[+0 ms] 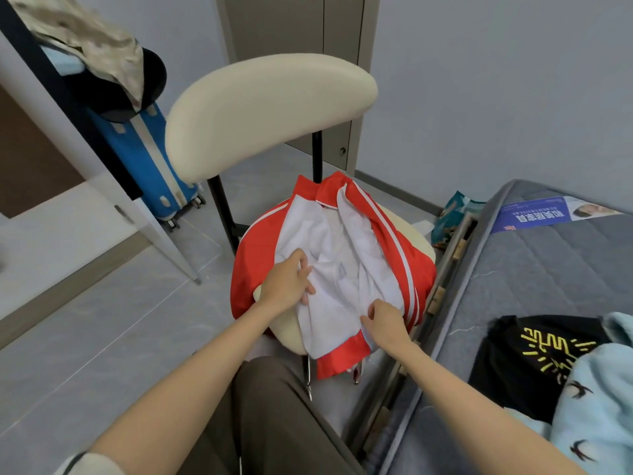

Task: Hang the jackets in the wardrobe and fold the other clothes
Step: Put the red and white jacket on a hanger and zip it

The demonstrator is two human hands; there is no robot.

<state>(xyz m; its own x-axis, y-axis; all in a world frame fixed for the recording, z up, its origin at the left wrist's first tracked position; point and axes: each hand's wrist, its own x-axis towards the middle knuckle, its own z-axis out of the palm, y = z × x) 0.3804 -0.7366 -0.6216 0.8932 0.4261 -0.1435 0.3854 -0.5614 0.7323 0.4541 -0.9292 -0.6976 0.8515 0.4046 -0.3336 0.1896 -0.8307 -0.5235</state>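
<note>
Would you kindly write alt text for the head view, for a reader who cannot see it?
The left hand and right hand grip the white lining of a red jacket lying open on a cream chair; a bed is alongside.

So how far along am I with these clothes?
Nothing looks finished yet. In hand: your left hand and right hand grip the red and white jacket, spread open on the chair, not hung. Left: the black top and light blue garment lie crumpled on the mattress.
</note>
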